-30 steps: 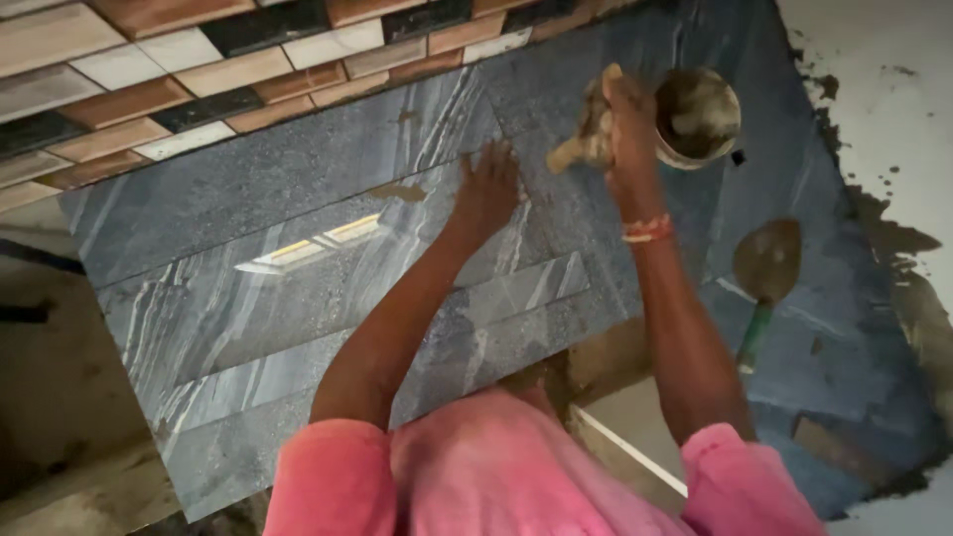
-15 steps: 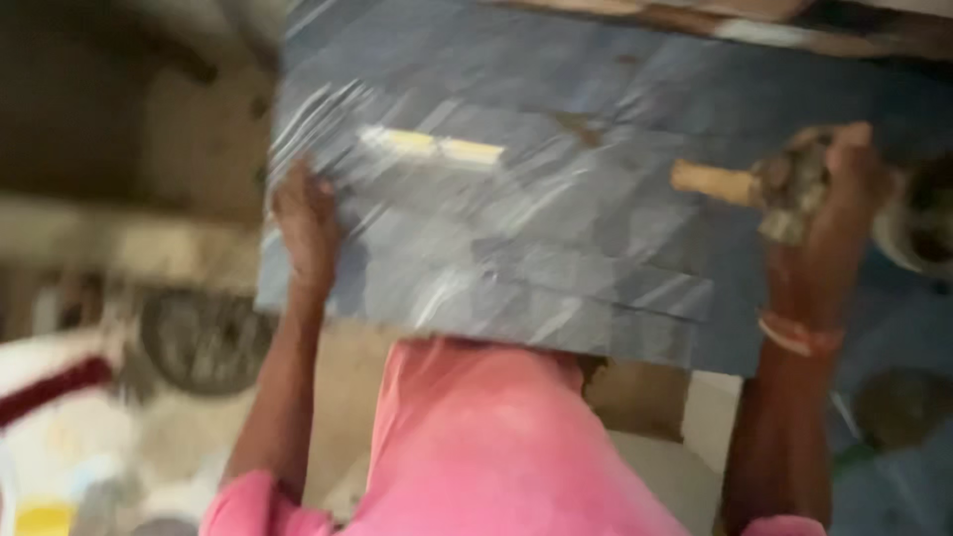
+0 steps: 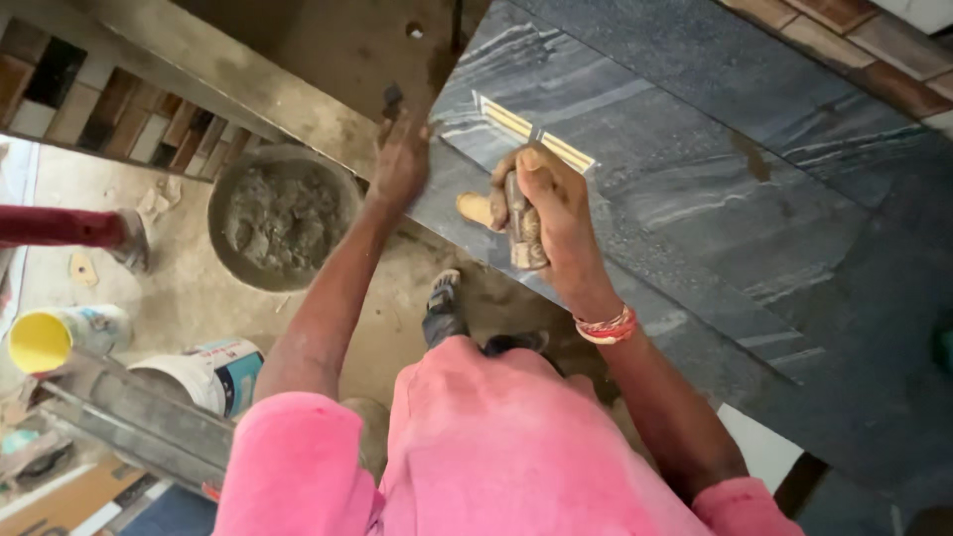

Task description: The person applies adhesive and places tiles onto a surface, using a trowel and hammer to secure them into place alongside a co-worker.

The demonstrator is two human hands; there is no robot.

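Observation:
A large dark grey streaked stone slab (image 3: 715,199) lies in front of me, with a small yellow-white label (image 3: 536,132) near its left part. My left hand (image 3: 400,159) rests on the slab's left edge, fingers spread over the corner. My right hand (image 3: 551,213) is closed around a small hammer (image 3: 516,223) with a wooden handle, held over the slab just right of the left hand. A red and white bangle is on my right wrist.
On the floor to the left sits a round pan of grey mortar (image 3: 281,216). A yellow cup (image 3: 45,337) and a white bucket (image 3: 213,369) stand lower left beside a metal bar (image 3: 129,417). Multicoloured wall tiles (image 3: 119,124) run along the upper left.
The view has swung over to the slab's left end. My left hand stays at the slab's left edge while my right hand has come in close beside it, still holding the hammer.

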